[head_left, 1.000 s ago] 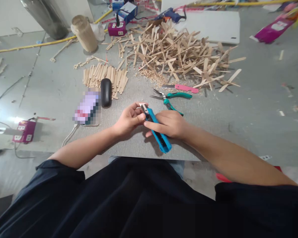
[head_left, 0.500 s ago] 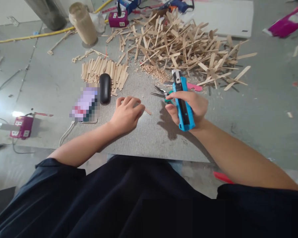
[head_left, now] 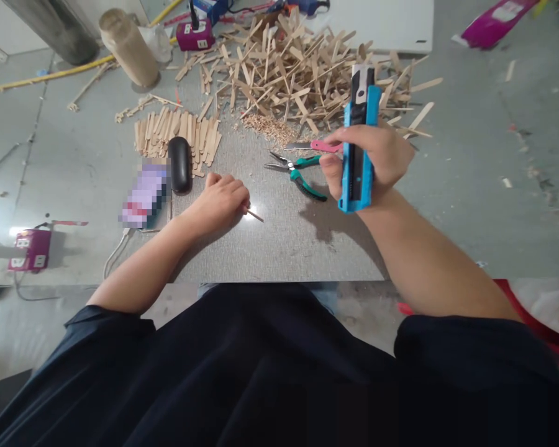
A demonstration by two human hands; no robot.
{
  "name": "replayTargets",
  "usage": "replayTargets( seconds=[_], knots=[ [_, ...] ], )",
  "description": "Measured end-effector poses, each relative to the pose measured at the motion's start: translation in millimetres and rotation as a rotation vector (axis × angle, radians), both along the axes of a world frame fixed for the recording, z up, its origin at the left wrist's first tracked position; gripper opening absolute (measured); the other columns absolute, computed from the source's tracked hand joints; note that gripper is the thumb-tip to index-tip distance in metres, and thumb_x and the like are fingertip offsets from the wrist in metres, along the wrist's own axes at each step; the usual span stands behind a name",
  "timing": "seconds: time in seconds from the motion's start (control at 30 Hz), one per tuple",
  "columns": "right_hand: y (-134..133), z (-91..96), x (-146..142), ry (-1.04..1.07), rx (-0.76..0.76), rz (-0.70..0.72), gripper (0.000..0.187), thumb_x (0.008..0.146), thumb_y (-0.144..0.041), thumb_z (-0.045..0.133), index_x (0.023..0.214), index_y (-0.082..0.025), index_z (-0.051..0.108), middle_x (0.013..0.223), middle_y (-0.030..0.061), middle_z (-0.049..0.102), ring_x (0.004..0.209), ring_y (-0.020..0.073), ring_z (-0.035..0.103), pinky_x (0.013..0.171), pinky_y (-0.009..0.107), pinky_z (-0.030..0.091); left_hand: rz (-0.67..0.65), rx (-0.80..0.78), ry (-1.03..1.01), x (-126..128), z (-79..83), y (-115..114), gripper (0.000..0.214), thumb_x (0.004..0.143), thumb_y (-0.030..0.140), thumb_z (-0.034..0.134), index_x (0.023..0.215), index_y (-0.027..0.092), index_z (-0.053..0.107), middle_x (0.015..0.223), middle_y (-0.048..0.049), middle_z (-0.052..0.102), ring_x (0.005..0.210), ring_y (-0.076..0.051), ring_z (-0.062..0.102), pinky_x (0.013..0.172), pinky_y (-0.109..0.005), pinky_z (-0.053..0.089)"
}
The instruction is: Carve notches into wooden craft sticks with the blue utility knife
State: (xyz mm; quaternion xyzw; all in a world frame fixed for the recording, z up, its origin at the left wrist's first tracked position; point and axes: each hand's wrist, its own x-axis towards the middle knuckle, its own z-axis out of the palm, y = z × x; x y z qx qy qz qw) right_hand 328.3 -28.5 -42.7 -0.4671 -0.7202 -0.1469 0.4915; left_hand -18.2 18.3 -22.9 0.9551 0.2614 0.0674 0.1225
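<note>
The left hand point(head_left: 221, 203) is low over the desk point(head_left: 270, 254), left of the frame's centre; its fingers are curled together on one end of a thin wooden stick point(head_left: 254, 214), whose free end points to the lower right; the right hand point(head_left: 391, 155), right of centre, is wrapped round a blue utility knife point(head_left: 358, 149), the metal head pointing to the top of the frame, with thumb and index finger on the near side of the handle.

Between the hands lie the green-handled pliers point(head_left: 302, 174), jaws parted and pointing left; just above them is a pink-handled knife point(head_left: 323, 146), partly hidden by the right hand; a heap of wood shavings point(head_left: 270, 129) sits above that, beside a big tangled pile of craft sticks point(head_left: 302, 74) at the upper centre.

Above the left hand, a black case point(head_left: 180, 164) rests against a row of flat sticks point(head_left: 205, 139); a phone point(head_left: 144, 192), its screen blurred, lies just left of the case; a tan jar point(head_left: 128, 46) stands at upper left.
</note>
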Motion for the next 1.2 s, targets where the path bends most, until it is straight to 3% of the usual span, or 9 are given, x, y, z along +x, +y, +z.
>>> replayTargets(
  seconds=[0.17,0.27,0.4,0.57,0.67,0.87,0.93,1.1,1.2],
  knots=[
    [4,0.3,9,-0.025,-0.072,-0.082,0.057,0.122,-0.075,0.051,0.135,-0.030,0.084,0.107,0.0136,0.089,0.104,0.0392,0.086,0.097,0.060,0.065,-0.298,-0.030,-0.104,35,-1.0,-43,0.034,0.123,0.033,0.054,0.097,0.023,0.074,0.094,-0.0096,0.075,0.093,-0.026,0.062,0.089,-0.043,0.042],
    [5,1.6,13,-0.108,-0.128,-0.143,0.070,0.122,-0.083,0.038,0.137,-0.032,0.083,0.106,0.0123,0.089,0.101,0.0374,0.083,0.096,0.060,0.065,-0.292,-0.081,-0.099,56,-7.5,-51,0.032,0.120,0.032,0.058,0.094,0.024,0.073,0.093,-0.0086,0.074,0.088,-0.024,0.061,0.088,-0.042,0.045],
    [2,7.2,16,-0.171,-0.172,-0.110,0.056,0.124,-0.073,0.045,0.145,-0.034,0.078,0.113,0.0122,0.091,0.105,0.0325,0.080,0.101,0.055,0.065,-0.120,-0.060,-0.097,59,-14.2,-6,0.020,0.112,0.026,0.064,0.094,0.022,0.074,0.094,-0.0101,0.074,0.090,-0.026,0.064,0.091,-0.042,0.052],
    [1,13.0,8,-0.166,-0.120,0.005,0.053,0.125,-0.070,0.046,0.142,-0.030,0.076,0.116,0.0145,0.088,0.105,0.0343,0.080,0.097,0.055,0.064,0.213,-0.004,-0.138,29,-4.4,73,0.012,0.101,0.016,0.064,0.098,0.021,0.075,0.099,-0.0122,0.078,0.092,-0.027,0.068,0.089,-0.043,0.057],
    [4,12.5,2,-0.166,-0.053,0.030,0.052,0.125,-0.070,0.046,0.137,-0.031,0.078,0.113,0.0116,0.086,0.098,0.0322,0.080,0.091,0.051,0.063,0.212,0.014,-0.160,13,3.7,70,0.016,0.103,0.019,0.063,0.106,0.020,0.079,0.103,-0.0133,0.081,0.095,-0.027,0.072,0.089,-0.042,0.058],
    [8,10.0,-2,-0.158,-0.038,0.080,0.050,0.124,-0.068,0.051,0.138,-0.029,0.079,0.111,0.0100,0.083,0.096,0.0295,0.081,0.086,0.047,0.062,-0.076,-0.034,-0.049,0,-4.3,11,0.020,0.107,0.029,0.071,0.093,0.023,0.084,0.091,-0.0076,0.078,0.090,-0.023,0.071,0.084,-0.035,0.057],
    [7,10.5,-2,-0.169,-0.067,0.086,0.049,0.123,-0.068,0.053,0.138,-0.029,0.079,0.110,0.0095,0.082,0.095,0.0289,0.080,0.085,0.047,0.063,-0.052,-0.011,-0.019,3,-5.0,24,0.019,0.104,0.025,0.070,0.090,0.022,0.083,0.088,-0.0075,0.075,0.089,-0.023,0.070,0.082,-0.034,0.055],
    [6,13.9,-3,-0.163,-0.112,0.056,0.060,0.123,-0.077,0.046,0.133,-0.030,0.081,0.108,0.0107,0.084,0.093,0.0284,0.081,0.081,0.045,0.062,0.209,0.130,-0.008,19,20.3,103,0.017,0.095,0.011,0.066,0.085,0.020,0.076,0.095,-0.0140,0.075,0.103,-0.032,0.068,0.097,-0.048,0.057],
    [7,13.8,-3,-0.143,-0.108,0.074,0.075,0.119,-0.092,0.040,0.124,-0.030,0.082,0.099,0.0095,0.084,0.086,0.0275,0.081,0.078,0.044,0.061,0.243,0.158,-0.029,19,38.3,106,0.022,0.102,0.011,0.059,0.098,0.019,0.079,0.108,-0.0181,0.079,0.110,-0.035,0.069,0.105,-0.054,0.056]
  ],
)
